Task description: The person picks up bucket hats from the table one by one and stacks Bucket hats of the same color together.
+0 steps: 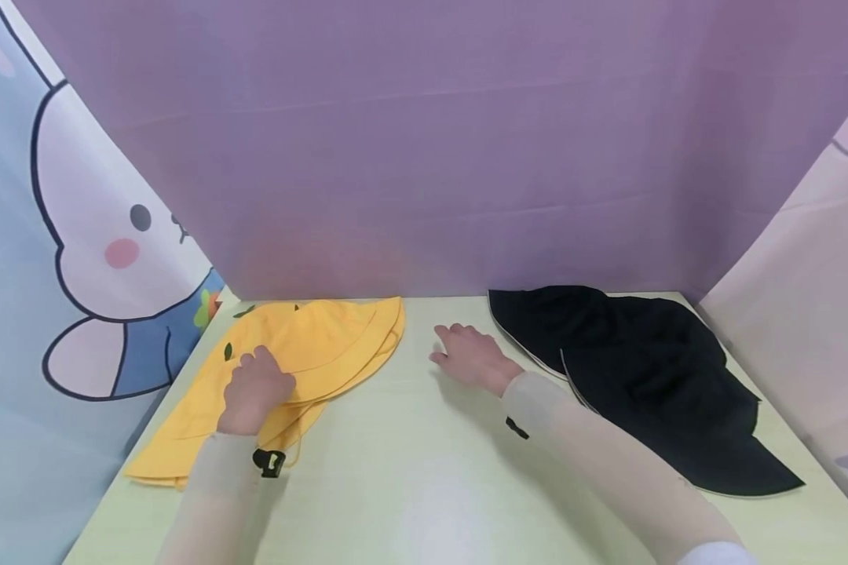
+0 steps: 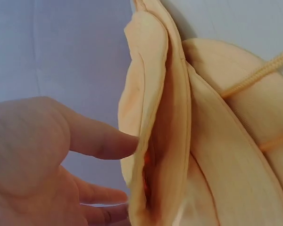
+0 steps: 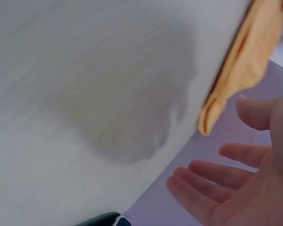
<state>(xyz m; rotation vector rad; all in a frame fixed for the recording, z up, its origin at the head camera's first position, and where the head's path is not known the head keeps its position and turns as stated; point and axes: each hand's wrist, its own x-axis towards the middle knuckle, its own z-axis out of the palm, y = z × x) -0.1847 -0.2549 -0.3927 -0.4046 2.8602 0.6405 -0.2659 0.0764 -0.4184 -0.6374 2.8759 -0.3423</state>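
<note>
Yellow bucket hats (image 1: 339, 337) with green leaf marks lie flattened and overlapping on the left of the table. My left hand (image 1: 254, 390) is over the yellow fabric. In the left wrist view, the left thumb (image 2: 108, 140) reaches the edge of a folded yellow brim (image 2: 153, 94), and the other fingers meet the cloth lower down. A thin yellow cord (image 2: 257, 75) crosses the hat there. My right hand (image 1: 472, 359) hovers over the middle of the table with loosely spread fingers, holding nothing. Right of it lie two overlapping black hats (image 1: 650, 377) with pale brim edging.
The pale table (image 1: 424, 471) runs back to a purple cloth wall (image 1: 438, 157). A blue curtain with a cartoon rabbit (image 1: 106, 220) hangs at the left, a pale pink one (image 1: 813, 314) at the right. Small black buckles show on both wrist straps.
</note>
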